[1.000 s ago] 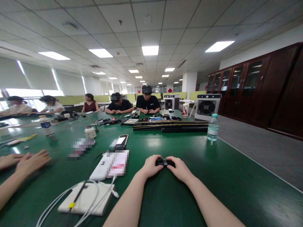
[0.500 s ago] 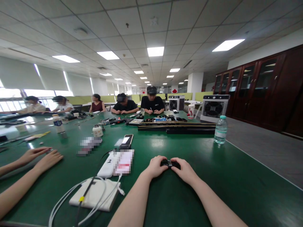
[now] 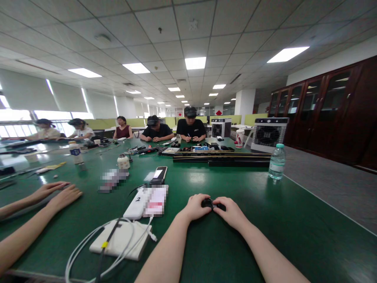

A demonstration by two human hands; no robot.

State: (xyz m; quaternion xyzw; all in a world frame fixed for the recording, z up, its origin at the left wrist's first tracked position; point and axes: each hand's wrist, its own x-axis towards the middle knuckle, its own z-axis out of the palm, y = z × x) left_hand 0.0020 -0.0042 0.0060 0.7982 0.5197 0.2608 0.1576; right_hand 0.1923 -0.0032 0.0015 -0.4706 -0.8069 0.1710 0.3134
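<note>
Between my two hands, close to the green tabletop, is a small black object [image 3: 207, 203] whose kind I cannot make out. Its left part is wrapped by the fingers and thumb of my left hand [image 3: 196, 207]. My right hand [image 3: 231, 212] pinches dark material at the right side. Fingers cover most of it, and I cannot tell whether it is one piece or two.
To the left lie a white power bank [image 3: 136, 204], a phone [image 3: 158, 175] and a white box [image 3: 122, 239] with looped cables. A water bottle [image 3: 277, 162] stands right. Black bars [image 3: 240, 162] lie ahead. A co-worker's hands [image 3: 63, 194] are at far left.
The black object has turned or shifted between my fingers and looks less like one straight bar. My hands stay nearly in place. The whole view has shifted slightly.
</note>
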